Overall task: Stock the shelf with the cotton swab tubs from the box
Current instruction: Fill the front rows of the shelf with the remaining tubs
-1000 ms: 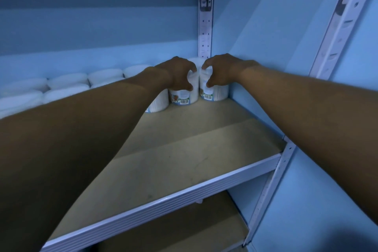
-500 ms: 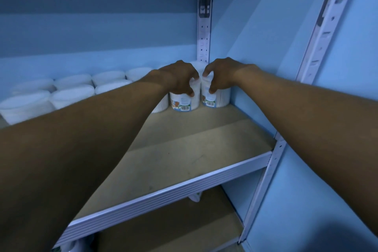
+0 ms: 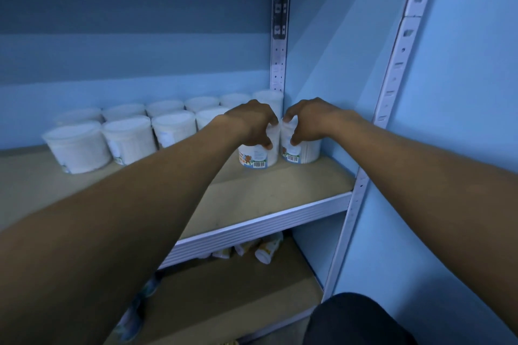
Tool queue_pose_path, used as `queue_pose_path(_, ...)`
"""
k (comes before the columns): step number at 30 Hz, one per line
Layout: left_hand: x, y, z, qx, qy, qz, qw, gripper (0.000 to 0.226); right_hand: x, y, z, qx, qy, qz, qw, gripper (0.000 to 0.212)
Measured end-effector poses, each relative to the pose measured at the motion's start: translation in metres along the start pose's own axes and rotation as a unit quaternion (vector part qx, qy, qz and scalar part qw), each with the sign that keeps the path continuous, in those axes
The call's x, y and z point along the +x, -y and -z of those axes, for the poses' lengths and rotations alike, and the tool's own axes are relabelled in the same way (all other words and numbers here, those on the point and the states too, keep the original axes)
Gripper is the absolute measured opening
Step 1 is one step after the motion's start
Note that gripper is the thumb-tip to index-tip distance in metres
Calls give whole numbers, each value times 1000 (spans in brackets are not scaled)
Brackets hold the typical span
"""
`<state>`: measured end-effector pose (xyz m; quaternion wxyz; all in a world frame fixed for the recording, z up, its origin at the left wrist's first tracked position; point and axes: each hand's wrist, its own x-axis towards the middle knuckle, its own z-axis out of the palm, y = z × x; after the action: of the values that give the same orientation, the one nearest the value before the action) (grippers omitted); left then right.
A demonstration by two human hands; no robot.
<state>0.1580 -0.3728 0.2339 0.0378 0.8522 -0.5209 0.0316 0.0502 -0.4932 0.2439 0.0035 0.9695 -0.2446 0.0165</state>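
Two hands grip tubs (image 3: 259, 155) (image 3: 301, 152) near the shelf's (image 3: 252, 196) right wall.

Hands (image 3: 252, 123) on shelved tubs (image 3: 259, 155)

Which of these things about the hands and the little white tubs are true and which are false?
1. Each hand grips a tub on the shelf. True: the left hand holds the left tub, the right hand holds the right tub.
2. The two held tubs stand at the left end of the shelf. False: they stand at the right end, near the wall.
3. More white tubs stand in rows to the left. True.
4. The held tubs lie on their sides. False: both stand upright.
5. The shelf below holds nothing. False: small bottles lie there.
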Motion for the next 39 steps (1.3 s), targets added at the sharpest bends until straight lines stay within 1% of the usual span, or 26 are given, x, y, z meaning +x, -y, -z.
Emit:
queue_pose_path(6,-31,-17,4,7,-1,-9,1000,69,-32,2,0,19,-13,3,1000,60)
queue_pose_path(13,-63,-31,10,14,-5,-18,1000,69,-62,1,2,52,-24,24,998,43)
queue_pose_path(21,-79,-44,15,40,-6,-23,999,72,-83,-5,9,76,9,45,996,38)
queue_pose_path(25,-82,-43,14,41,7,-24,999,76,-87,-6,8,83,18,48,995,40)
queue_pose_path(29,-85,-40,23,40,34,-23,998,81,-90,-5,20,60,48,55,996,49)
queue_pose_path(34,-77,-34,44,54,77,-14,995,88,-86,-2,41,47,30,28,998,60)
queue_pose_path(37,-71,-34,48,51,113,-3,992,90,-80,4,43,15,57,4,998,66)
queue_pose_path(39,-67,-33,45,45,137,6,990,88,-74,6,41,16,85,-14,996,71)
